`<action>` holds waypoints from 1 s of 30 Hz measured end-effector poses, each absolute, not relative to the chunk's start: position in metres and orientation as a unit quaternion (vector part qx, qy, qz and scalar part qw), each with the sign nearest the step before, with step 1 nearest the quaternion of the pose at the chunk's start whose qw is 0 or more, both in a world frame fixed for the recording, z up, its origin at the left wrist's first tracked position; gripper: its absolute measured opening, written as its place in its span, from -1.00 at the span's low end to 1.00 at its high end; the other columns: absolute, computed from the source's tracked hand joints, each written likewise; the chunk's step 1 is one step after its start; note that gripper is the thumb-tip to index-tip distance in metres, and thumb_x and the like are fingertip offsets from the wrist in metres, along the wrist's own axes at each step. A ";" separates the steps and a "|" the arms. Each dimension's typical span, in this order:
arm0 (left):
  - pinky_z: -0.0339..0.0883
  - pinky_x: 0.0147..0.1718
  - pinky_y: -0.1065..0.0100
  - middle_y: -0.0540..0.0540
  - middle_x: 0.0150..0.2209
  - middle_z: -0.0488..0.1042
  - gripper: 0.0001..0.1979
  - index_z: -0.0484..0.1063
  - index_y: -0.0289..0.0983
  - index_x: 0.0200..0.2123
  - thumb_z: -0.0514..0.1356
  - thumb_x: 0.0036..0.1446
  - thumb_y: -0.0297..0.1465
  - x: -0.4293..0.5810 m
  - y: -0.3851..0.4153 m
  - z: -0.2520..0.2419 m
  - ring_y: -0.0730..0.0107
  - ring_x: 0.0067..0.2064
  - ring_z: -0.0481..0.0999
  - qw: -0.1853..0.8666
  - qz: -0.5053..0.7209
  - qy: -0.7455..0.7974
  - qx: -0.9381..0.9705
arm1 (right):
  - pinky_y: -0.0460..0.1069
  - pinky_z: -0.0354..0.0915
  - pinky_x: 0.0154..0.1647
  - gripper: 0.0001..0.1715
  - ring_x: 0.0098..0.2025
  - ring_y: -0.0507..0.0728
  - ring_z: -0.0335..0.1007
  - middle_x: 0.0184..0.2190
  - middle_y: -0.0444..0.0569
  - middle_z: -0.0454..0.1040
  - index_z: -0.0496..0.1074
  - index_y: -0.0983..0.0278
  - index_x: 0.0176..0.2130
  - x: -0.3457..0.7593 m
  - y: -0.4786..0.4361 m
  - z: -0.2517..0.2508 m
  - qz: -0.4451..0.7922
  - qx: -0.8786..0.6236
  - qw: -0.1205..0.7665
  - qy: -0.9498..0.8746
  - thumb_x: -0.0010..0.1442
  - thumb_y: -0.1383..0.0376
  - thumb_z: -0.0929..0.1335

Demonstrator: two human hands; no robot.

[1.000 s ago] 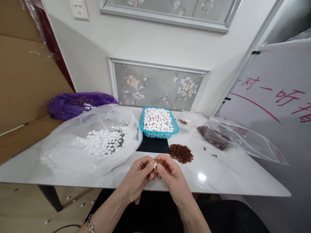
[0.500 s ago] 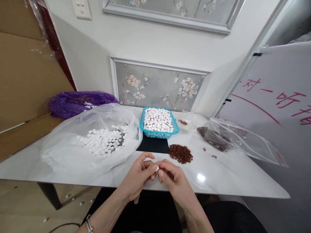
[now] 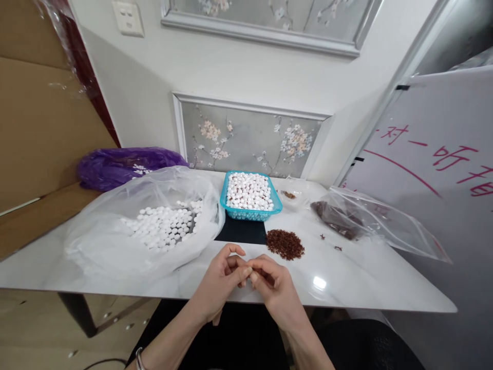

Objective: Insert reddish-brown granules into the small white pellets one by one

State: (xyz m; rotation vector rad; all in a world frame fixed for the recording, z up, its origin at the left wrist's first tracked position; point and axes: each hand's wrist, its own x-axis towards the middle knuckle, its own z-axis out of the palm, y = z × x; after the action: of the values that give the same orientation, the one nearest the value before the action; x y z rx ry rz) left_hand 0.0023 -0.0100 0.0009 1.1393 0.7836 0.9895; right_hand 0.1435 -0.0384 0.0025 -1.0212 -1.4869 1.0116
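Observation:
My left hand (image 3: 219, 281) and my right hand (image 3: 276, 289) meet fingertip to fingertip over the table's front edge. Both are closed in a pinch around a small white ball, which their fingertips now hide almost wholly. Just beyond the right hand lies a pile of small reddish-brown bits (image 3: 285, 244). Farther back stands a blue basket (image 3: 249, 215), heaped with white balls (image 3: 250, 191) that show some brown specks. Left of my hands, an open clear plastic bag (image 3: 103, 231) holds many loose white balls (image 3: 167, 226).
A purple bag (image 3: 103, 167) lies at the back left beside cardboard (image 3: 46, 118). At right sits a zip bag of brown material (image 3: 342, 218), with a small clear bag (image 3: 298, 191) near it. A black mat (image 3: 242, 231) lies before the basket. A whiteboard (image 3: 431, 113) leans at right.
The white ball that showed between my fingertips is now covered by them. My fingers have closed in slightly, and the hands stay in nearly the same place. The view has shifted a little.

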 end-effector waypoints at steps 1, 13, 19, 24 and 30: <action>0.11 -0.46 0.47 0.09 -0.52 0.38 -0.78 0.25 -0.21 -0.27 0.23 0.03 -0.36 0.002 -0.010 0.001 0.56 -0.51 0.26 0.660 0.436 0.346 0.504 | -0.06 0.23 -0.36 -0.80 -0.40 0.06 0.30 -0.44 -0.09 0.35 0.52 0.25 -0.27 0.143 -0.039 0.002 0.423 -0.421 0.513 -0.618 0.18 0.32 0.29; 0.32 -0.17 0.29 -0.07 -0.36 0.51 -0.79 0.46 -0.30 -0.34 0.29 -0.07 -0.33 0.019 0.034 0.038 0.37 -0.31 0.48 0.568 0.539 0.374 0.497 | 0.02 0.29 -0.28 -0.72 -0.32 0.16 0.39 -0.27 0.03 0.47 0.49 0.26 -0.19 0.204 -0.020 -0.023 0.127 -0.618 0.493 -0.598 0.17 0.22 0.27; 0.11 0.08 0.12 -0.31 0.07 0.38 -0.57 0.44 -0.35 -0.09 0.29 -0.12 -0.42 0.040 0.099 0.067 0.04 0.10 0.33 0.501 0.580 0.398 0.505 | 0.01 0.23 -0.44 -0.74 -0.35 0.20 0.41 -0.27 0.03 0.45 0.46 0.23 -0.19 0.205 -0.011 -0.034 0.000 -0.691 0.355 -0.630 0.16 0.29 0.23; 0.09 0.10 0.10 -0.38 0.20 0.19 -0.51 0.35 -0.40 0.03 0.21 -0.02 -0.44 0.039 0.106 0.073 0.02 0.18 0.23 0.481 0.562 0.398 0.543 | -0.03 0.17 -0.53 -0.74 -0.40 0.16 0.41 -0.30 0.00 0.45 0.43 0.18 -0.26 0.204 -0.013 -0.035 -0.024 -0.711 0.288 -0.641 0.20 0.31 0.18; 0.20 0.03 0.16 -0.26 0.07 0.39 -0.59 0.42 -0.35 -0.03 0.19 0.00 -0.38 -0.014 0.082 0.102 0.09 0.04 0.40 0.426 0.534 0.414 0.602 | -0.04 0.15 -0.56 -0.72 -0.44 0.11 0.38 -0.25 -0.03 0.44 0.42 0.18 -0.30 0.207 -0.017 -0.038 -0.023 -0.716 0.302 -0.629 0.23 0.26 0.15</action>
State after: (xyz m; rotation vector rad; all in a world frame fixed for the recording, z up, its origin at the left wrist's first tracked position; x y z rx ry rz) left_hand -0.0142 0.0820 0.1019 1.5050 1.0339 1.3354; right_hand 0.2068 -0.0167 -0.0377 -1.8981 -1.6683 -0.0599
